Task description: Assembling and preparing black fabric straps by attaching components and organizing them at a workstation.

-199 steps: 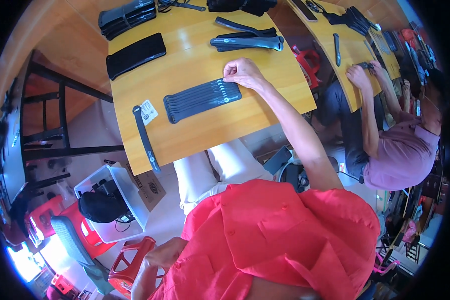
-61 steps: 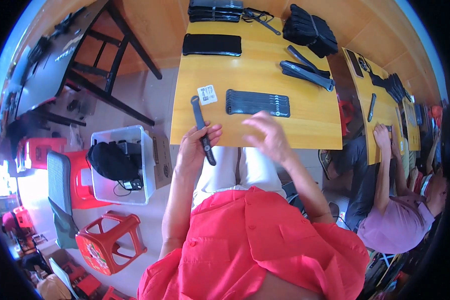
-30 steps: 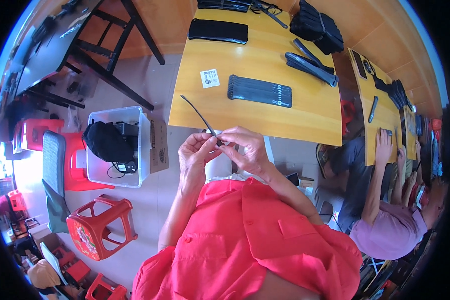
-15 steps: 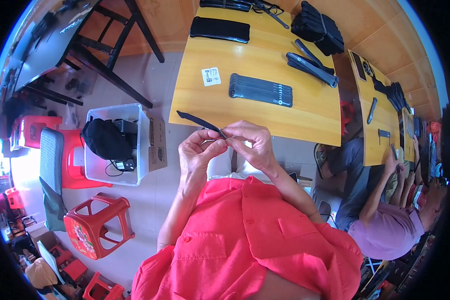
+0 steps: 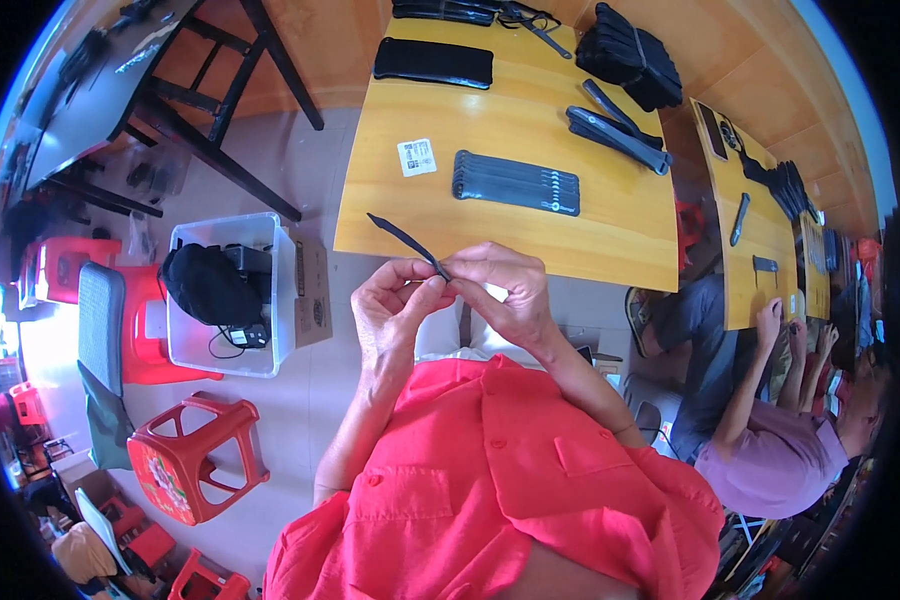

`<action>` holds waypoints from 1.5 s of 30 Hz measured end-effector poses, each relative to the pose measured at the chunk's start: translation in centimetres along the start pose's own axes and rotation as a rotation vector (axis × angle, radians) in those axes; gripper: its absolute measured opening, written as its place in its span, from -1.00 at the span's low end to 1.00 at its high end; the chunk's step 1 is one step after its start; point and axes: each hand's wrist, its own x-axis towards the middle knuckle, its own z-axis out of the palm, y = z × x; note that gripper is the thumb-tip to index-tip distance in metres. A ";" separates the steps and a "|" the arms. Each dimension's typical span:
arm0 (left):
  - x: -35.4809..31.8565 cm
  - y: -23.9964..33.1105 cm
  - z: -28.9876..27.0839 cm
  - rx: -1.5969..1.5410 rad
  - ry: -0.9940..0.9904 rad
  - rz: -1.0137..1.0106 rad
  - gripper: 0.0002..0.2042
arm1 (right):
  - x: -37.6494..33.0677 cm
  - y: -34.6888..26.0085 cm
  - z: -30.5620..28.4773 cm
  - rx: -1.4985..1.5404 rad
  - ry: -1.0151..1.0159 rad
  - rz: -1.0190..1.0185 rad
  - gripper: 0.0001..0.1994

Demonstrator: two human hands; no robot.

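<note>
A thin black strap (image 5: pixel 402 237) is pinched between both my hands, just off the near edge of the yellow table (image 5: pixel 390 205). My left hand (image 5: pixel 398 300) has its thumb and fingers closed on the strap's near end. Against that same end, my right hand (image 5: pixel 502 290) presses its thumb and fingertips. The strap's free end points up and left over the table edge. Beyond my hands lies a fanned row of dark straps (image 5: pixel 515 183), overlapping, with a small white printed label (image 5: pixel 417 157) to their left.
Farther back lie a black stack of straps (image 5: pixel 433 63), loose dark straps (image 5: pixel 618 135) and a bundled black pile (image 5: pixel 630 58). A clear plastic bin (image 5: pixel 280 290) and a red stool (image 5: pixel 200 455) stand at left. At right, a person (image 5: pixel 770 450) sits by another table (image 5: pixel 745 270).
The strap's free end has swung a little upward and to the right, now standing steeper. Both hands keep their pinch nearly in place. The neighbouring person's hand has shifted slightly.
</note>
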 end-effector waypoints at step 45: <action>0.0 -1.6 1.2 0.429 0.084 0.185 -0.93 | -0.9 1.1 0.6 0.042 0.061 0.168 -0.90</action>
